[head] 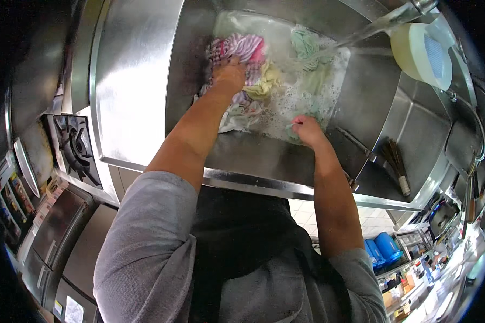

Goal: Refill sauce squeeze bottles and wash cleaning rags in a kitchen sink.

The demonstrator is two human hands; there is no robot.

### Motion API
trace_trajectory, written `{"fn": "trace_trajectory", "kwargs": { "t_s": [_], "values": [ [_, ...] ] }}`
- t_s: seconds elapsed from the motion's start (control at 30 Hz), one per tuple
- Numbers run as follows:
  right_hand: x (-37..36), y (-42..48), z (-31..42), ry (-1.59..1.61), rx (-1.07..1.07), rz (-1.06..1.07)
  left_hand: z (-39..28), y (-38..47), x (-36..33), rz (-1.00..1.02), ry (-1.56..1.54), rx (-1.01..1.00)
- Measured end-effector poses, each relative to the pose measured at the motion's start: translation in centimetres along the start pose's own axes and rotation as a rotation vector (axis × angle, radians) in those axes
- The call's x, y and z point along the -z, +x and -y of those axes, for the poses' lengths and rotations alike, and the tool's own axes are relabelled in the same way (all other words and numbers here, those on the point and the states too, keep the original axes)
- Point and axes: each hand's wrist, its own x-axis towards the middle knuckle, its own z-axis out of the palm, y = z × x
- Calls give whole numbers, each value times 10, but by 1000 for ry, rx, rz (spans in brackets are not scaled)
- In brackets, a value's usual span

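Note:
Soapy water partly fills the stainless steel sink (266, 157). My left hand (229, 74) rests on a heap of wet cloths at the left side; its fingertips are partly hidden among a checked cloth (252, 72) and a striped purple-and-white cloth (242, 46). Beside them lie a yellow cloth (265, 82) and a white cloth (240, 117). My right hand (308, 130), near the sink's front wall, pinches the edge of a pale green cloth (294, 135) that lies mostly under the suds. Another green cloth (305, 44) floats at the far right of the water.
Water runs from a metal spout (422, 6) at the upper right. A pale yellow plastic container (408, 52) hangs near it. A bundled-bristle brush (398, 167) lies in the right-hand basin. Left stand a steel drainboard (133, 80) and a gas burner (79, 147).

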Motion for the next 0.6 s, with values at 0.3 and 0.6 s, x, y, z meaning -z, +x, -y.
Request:
{"fn": "trace_trajectory", "kwargs": {
  "t_s": [0.3,0.6],
  "values": [
    [53,12,72,335,89,-216,29,-19,10,239,41,284],
    [118,11,203,328,324,-402,-24,-46,57,342,-66,-57]
  ]
}}
